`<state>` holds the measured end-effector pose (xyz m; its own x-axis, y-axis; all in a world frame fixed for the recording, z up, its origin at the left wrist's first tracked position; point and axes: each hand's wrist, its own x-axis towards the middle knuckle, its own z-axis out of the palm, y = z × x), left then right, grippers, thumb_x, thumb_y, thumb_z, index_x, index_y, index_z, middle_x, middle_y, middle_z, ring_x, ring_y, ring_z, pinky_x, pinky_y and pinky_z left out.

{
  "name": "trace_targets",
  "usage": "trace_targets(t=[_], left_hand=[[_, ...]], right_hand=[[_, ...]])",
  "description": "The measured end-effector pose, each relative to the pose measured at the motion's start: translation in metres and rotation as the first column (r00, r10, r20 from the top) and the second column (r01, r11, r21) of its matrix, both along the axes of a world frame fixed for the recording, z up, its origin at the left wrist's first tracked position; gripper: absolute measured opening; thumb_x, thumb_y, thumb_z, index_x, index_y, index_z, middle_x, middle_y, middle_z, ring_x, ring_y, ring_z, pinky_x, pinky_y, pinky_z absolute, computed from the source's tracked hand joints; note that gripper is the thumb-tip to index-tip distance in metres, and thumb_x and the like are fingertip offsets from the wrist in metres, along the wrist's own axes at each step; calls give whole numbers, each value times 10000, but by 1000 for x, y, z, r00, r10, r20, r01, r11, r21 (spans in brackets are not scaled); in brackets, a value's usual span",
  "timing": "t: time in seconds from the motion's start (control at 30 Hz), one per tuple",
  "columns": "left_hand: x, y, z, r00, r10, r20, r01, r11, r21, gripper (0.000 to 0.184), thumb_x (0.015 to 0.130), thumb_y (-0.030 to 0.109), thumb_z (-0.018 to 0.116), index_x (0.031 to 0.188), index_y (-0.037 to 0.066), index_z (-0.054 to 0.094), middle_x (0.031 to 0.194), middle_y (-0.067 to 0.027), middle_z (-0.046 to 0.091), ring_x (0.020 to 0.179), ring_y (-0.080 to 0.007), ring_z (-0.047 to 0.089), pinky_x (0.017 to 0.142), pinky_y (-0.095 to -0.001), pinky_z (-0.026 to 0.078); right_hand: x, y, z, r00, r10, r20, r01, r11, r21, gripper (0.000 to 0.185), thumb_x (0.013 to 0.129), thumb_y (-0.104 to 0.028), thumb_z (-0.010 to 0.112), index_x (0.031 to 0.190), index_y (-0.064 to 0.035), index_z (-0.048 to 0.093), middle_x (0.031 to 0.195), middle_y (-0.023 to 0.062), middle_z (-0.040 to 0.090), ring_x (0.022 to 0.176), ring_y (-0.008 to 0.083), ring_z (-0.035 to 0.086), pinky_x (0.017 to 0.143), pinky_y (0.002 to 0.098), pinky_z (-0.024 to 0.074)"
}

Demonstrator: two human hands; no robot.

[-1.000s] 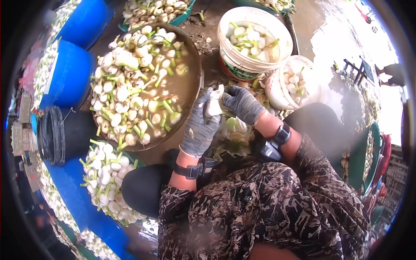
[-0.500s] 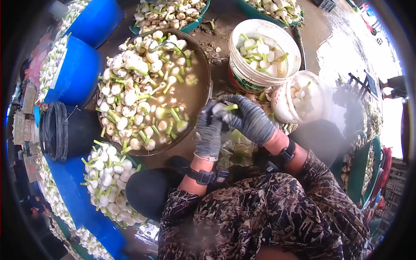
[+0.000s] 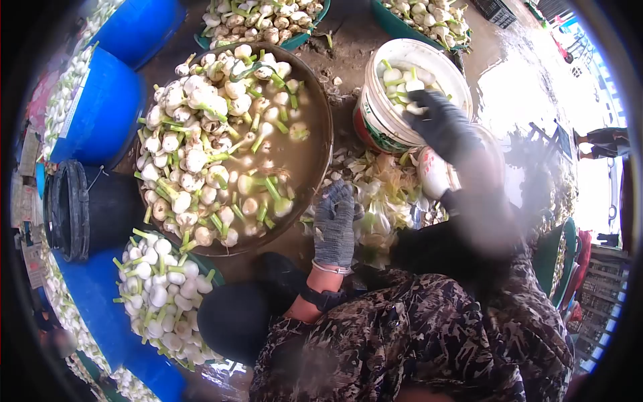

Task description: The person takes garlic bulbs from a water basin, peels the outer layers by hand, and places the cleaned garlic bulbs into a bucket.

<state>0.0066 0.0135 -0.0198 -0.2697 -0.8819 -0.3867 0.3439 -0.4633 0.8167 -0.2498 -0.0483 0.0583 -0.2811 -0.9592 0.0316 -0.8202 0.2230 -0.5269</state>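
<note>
My right hand (image 3: 439,120), in a grey glove and partly smeared by motion, reaches over the near rim of the white bucket (image 3: 375,114). Its thumb and fingers look apart, just above peeled garlic bulbs (image 3: 395,77) with short green stems. Lower down, my left hand (image 3: 334,224), gloved too, hovers between the wide basin (image 3: 328,161) and a heap of peeled skins (image 3: 382,194). Its fingers are curled in, and whatever they may hold is hidden. Unpeeled garlic bulbs (image 3: 194,161) pile up in the basin's muddy water.
A second white bucket (image 3: 432,171) stands partly behind my right arm. Blue tubs (image 3: 107,100) and a black bucket (image 3: 107,211) line the left. Clean garlic (image 3: 164,288) is heaped near my knee. Green tubs (image 3: 385,17) of garlic stand at the back.
My hands were together around a garlic bulb. My right hand has swung up and right to the white bucket; my left has dropped slightly. The bulb no longer shows between them.
</note>
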Motion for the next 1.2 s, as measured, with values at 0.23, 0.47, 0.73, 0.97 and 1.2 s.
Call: trace_targets(t=[0.23,0.47,0.73,0.97,1.2], left_hand=[[32,-18,-9,970,62,234,18,946,-323,325,981,146,481,1271,5,520,1238,-105,559,1086,-227,559,908,-384,500],[46,-21,5,890,69,451,134,905,-404,373,959,231,556,1233,-22,565,1198,-171,595,1114,-272,567,923,-383,487],[33,-34,-10,975,24,-221,10,989,150,398,971,249,527,1293,15,540,1223,-148,590,1164,-276,537,1000,-394,423],[-5,-13,26,974,-227,27,227,974,-5,414,989,265,481,1330,34,520,1247,-129,584,1213,-262,499,1056,-390,359],[-23,-3,38,934,-305,185,328,939,-107,430,1003,269,443,1366,44,486,1291,-116,556,1258,-244,455,1101,-377,297]], right_hand=[[171,-121,-155,895,328,-303,-302,944,129,307,700,-182,681,963,-26,706,926,142,697,867,339,683,678,461,549],[168,-117,-163,931,354,95,-364,864,349,594,646,-231,768,1186,-42,605,1095,160,659,999,338,650,828,426,529],[136,-6,-63,739,345,579,-378,923,-67,661,644,-261,808,1212,-85,520,1062,165,615,990,327,626,821,419,506],[100,67,-46,938,284,197,-181,890,-419,383,793,-375,702,1039,-95,617,962,137,629,890,355,611,745,451,504],[88,84,-55,993,121,9,-115,964,-238,195,775,-256,625,870,-91,670,782,117,652,741,357,634,629,445,502]])
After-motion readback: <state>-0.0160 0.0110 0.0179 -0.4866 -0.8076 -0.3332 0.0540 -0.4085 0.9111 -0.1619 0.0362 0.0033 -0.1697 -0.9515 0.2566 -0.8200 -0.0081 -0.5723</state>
